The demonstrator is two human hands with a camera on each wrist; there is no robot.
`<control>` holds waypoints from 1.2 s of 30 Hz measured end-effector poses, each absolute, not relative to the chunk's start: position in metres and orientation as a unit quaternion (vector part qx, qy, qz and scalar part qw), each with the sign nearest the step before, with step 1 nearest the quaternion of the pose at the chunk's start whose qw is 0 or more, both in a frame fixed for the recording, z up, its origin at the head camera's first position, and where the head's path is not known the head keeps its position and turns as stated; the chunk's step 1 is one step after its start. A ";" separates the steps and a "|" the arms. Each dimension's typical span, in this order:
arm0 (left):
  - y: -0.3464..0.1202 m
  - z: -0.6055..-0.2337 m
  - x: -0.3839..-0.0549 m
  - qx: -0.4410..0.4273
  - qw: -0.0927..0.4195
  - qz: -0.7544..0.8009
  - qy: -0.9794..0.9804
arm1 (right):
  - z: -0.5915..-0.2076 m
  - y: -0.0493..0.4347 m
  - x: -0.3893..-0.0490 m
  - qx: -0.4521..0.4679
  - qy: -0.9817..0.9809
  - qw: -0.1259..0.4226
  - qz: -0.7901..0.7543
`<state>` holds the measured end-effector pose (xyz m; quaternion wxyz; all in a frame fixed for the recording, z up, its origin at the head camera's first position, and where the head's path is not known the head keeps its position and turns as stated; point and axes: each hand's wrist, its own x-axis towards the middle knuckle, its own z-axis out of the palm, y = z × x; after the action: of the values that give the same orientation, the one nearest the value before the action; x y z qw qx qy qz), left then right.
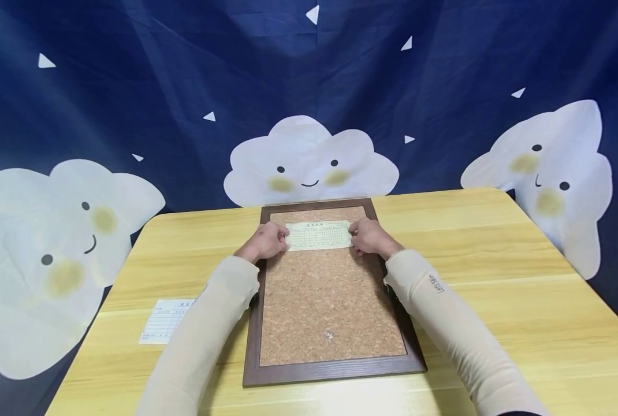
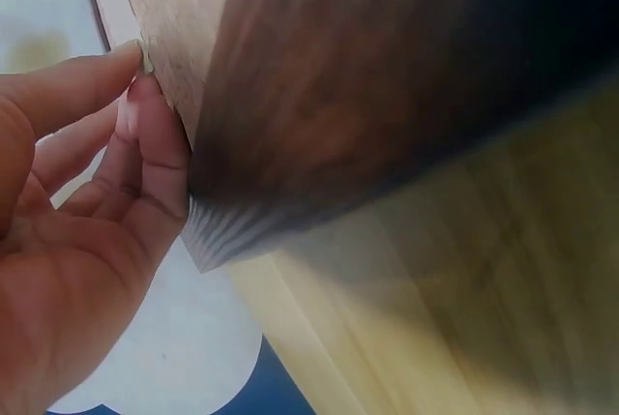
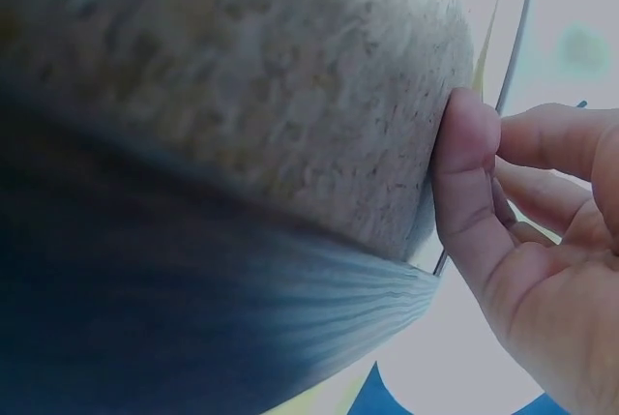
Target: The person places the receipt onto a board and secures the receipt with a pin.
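A pale yellow-green printed form (image 1: pixel 318 236) is stretched flat across the upper part of a cork board (image 1: pixel 330 300) with a dark wooden frame. My left hand (image 1: pixel 268 240) pinches the form's left edge between thumb and finger; the left wrist view shows those fingertips (image 2: pixel 140 62) meeting at the paper's edge. At the opposite edge my right hand (image 1: pixel 371 236) pinches the paper too. In the right wrist view the right hand (image 3: pixel 542 222) is close over the cork, beside the frame. Whether the paper touches the cork cannot be told.
A second white printed form (image 1: pixel 164 320) lies on the wooden table (image 1: pixel 496 277) to the left, partly covered by my left sleeve (image 1: pixel 194 335). Near the cork's lower end is a small whitish mark (image 1: pixel 330 334). Behind the table hangs a blue curtain (image 1: pixel 267 63) with cloud faces.
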<state>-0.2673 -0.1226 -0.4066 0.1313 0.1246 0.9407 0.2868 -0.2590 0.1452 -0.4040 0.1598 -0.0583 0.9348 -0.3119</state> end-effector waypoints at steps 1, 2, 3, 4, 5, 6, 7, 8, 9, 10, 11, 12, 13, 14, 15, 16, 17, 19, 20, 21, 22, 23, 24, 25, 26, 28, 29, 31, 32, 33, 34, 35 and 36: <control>-0.123 -0.406 -0.268 0.126 0.136 0.284 0.941 | -0.404 0.145 -0.259 -0.059 0.935 0.159 -0.310; -0.124 -0.406 -0.269 0.126 0.142 0.282 0.941 | -0.403 0.145 -0.259 -0.060 0.936 0.158 -0.309; -0.124 -0.406 -0.269 0.126 0.146 0.280 0.940 | -0.404 0.145 -0.259 -0.064 0.937 0.158 -0.305; -0.124 -0.406 -0.270 0.126 0.151 0.278 0.940 | -0.403 0.145 -0.259 -0.067 0.937 0.157 -0.304; -0.124 -0.406 -0.270 0.128 0.153 0.275 0.940 | -0.404 0.145 -0.259 -0.070 0.937 0.158 -0.304; -0.124 -0.407 -0.271 0.130 0.158 0.272 0.940 | -0.404 0.145 -0.259 -0.074 0.937 0.157 -0.303; -0.124 -0.407 -0.271 0.135 0.161 0.272 0.939 | -0.404 0.146 -0.258 -0.076 0.936 0.159 -0.304; -0.124 -0.407 -0.272 0.140 0.163 0.271 0.938 | -0.404 0.147 -0.258 -0.080 0.936 0.159 -0.304; -0.124 -0.407 -0.272 0.146 0.161 0.269 0.938 | -0.404 0.147 -0.258 -0.083 0.936 0.160 -0.302; -0.124 -0.408 -0.272 0.151 0.160 0.266 0.938 | -0.404 0.148 -0.257 -0.084 0.936 0.161 -0.303; -0.124 -0.408 -0.273 0.155 0.158 0.264 0.939 | -0.404 0.148 -0.257 -0.084 0.936 0.162 -0.301; -0.124 -0.408 -0.273 0.158 0.156 0.262 0.939 | -0.405 0.148 -0.257 -0.085 0.937 0.162 -0.298; -0.124 -0.408 -0.273 0.158 0.155 0.261 0.940 | -0.405 0.148 -0.257 -0.086 0.938 0.162 -0.295; -0.124 -0.408 -0.273 0.157 0.154 0.257 0.941 | -0.405 0.148 -0.258 -0.088 0.939 0.161 -0.291; -0.124 -0.408 -0.273 0.154 0.155 0.254 0.942 | -0.405 0.148 -0.258 -0.088 0.940 0.161 -0.287; -0.124 -0.408 -0.273 0.150 0.158 0.254 0.942 | -0.405 0.148 -0.258 -0.090 0.941 0.160 -0.284; -0.124 -0.408 -0.273 0.147 0.161 0.253 0.942 | -0.406 0.147 -0.258 -0.092 0.943 0.158 -0.279; -0.125 -0.408 -0.273 0.144 0.167 0.251 0.943 | -0.406 0.147 -0.258 -0.098 0.945 0.153 -0.273; -0.125 -0.408 -0.273 0.145 0.167 0.251 0.942 | -0.406 0.147 -0.259 -0.099 0.945 0.152 -0.272; -0.125 -0.408 -0.273 0.147 0.168 0.250 0.942 | -0.406 0.147 -0.258 -0.101 0.946 0.150 -0.270; -0.126 -0.408 -0.273 0.148 0.168 0.250 0.942 | -0.406 0.148 -0.258 -0.102 0.946 0.148 -0.269; -0.126 -0.408 -0.274 0.152 0.167 0.248 0.942 | -0.406 0.148 -0.258 -0.102 0.946 0.148 -0.270; -0.126 -0.408 -0.274 0.154 0.166 0.247 0.942 | -0.406 0.148 -0.258 -0.101 0.946 0.149 -0.271; -0.126 -0.408 -0.274 0.155 0.167 0.246 0.942 | -0.406 0.148 -0.258 -0.099 0.945 0.151 -0.273; -0.126 -0.409 -0.274 0.159 0.167 0.244 0.942 | -0.407 0.148 -0.258 -0.096 0.944 0.154 -0.275; -0.126 -0.409 -0.275 0.167 0.165 0.237 0.943 | -0.407 0.148 -0.258 -0.092 0.943 0.157 -0.277; -0.127 -0.409 -0.275 0.172 0.164 0.234 0.943 | -0.407 0.148 -0.259 -0.089 0.943 0.159 -0.279; -0.127 -0.410 -0.275 0.180 0.162 0.229 0.943 | -0.407 0.148 -0.259 -0.084 0.942 0.163 -0.281; -0.127 -0.410 -0.275 0.184 0.160 0.223 0.944 | -0.407 0.148 -0.260 -0.084 0.942 0.163 -0.281; -0.128 -0.410 -0.275 0.185 0.159 0.217 0.945 | -0.407 0.148 -0.260 -0.084 0.942 0.163 -0.281; -0.129 -0.410 -0.275 0.186 0.158 0.214 0.946 | -0.407 0.148 -0.260 -0.085 0.942 0.163 -0.281; -0.130 -0.410 -0.275 0.188 0.156 0.210 0.947 | -0.407 0.148 -0.260 -0.085 0.942 0.164 -0.282; -0.130 -0.410 -0.275 0.188 0.155 0.206 0.948 | -0.407 0.148 -0.260 -0.084 0.941 0.165 -0.283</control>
<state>-0.2755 -0.1304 -0.4104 0.1549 0.1879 0.9477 0.2065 -0.2599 0.1483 -0.4071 0.1651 -0.0838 0.9410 -0.2832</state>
